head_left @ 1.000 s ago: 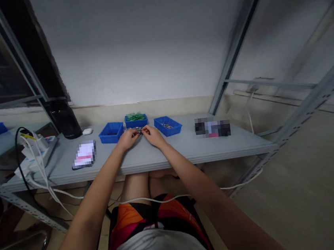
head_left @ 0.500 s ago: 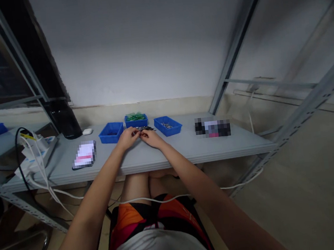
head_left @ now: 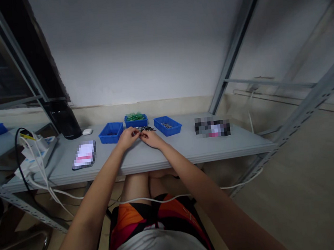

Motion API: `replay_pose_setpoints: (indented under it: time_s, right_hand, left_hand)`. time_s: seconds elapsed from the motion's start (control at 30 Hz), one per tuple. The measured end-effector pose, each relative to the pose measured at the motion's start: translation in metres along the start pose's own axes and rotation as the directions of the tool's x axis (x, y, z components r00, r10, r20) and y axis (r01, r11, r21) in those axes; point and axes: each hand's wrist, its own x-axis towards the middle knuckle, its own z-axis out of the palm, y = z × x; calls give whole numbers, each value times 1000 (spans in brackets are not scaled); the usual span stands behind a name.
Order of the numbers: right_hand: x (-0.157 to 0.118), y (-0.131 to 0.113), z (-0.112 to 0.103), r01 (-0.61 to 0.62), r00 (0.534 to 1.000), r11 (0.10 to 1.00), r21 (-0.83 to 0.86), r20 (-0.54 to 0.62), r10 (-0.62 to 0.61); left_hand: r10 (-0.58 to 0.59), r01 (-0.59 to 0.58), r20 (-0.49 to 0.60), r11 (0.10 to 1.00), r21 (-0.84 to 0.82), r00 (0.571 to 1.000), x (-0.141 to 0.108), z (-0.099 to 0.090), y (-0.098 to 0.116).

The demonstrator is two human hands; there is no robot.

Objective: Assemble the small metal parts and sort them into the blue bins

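Observation:
My left hand (head_left: 128, 138) and my right hand (head_left: 152, 138) meet over the grey table, fingertips pinched close together. Whatever they hold between them is too small to make out. Just beyond the fingers lies a pile of small thin dark and silvery pieces (head_left: 148, 129), partly hidden by the hands. Beside my left hand stands a blue bin (head_left: 110, 139) with a dark inside. Behind the pile, another blue bin (head_left: 137, 123) holds green pieces (head_left: 134, 116). To the right of my right hand, a third blue bin (head_left: 172, 131) contains small silvery pieces (head_left: 166, 125).
A phone (head_left: 84, 154), a white case (head_left: 87, 131) and a black bottle (head_left: 66, 120) are on the left, near a power strip (head_left: 37, 156) with cables. A blurred-out dark object (head_left: 212, 127) lies on the right. Metal shelf posts (head_left: 236, 50) frame the table (head_left: 199, 149).
Both hands stay in nearly the same place, still pinched together. The picture on the blurred-out object at the right differs slightly.

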Motion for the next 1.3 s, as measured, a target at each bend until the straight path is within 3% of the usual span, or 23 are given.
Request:
replay_pose_setpoints:
  time_s: [0.23, 0.93, 1.1, 1.3]
  right_hand:
    - [-1, -2, -2, -12, 1000, 998, 68, -3, 12]
    - [0, -6, -5, -45, 997, 997, 54, -64, 49]
    - [2, -1, -4, -45, 992, 996, 79, -112, 54]
    - [3, 2, -3, -60, 995, 996, 58, -75, 64]
  left_hand:
    - [-15, 15, -13, 1000, -15, 1000, 0, 1, -1]
    - [-52, 51, -28, 999, -18, 998, 1, 2, -3]
    - [-74, 74, -11, 997, -23, 997, 0, 3, -3]
    - [-95, 95, 45, 995, -2, 994, 0, 7, -10]
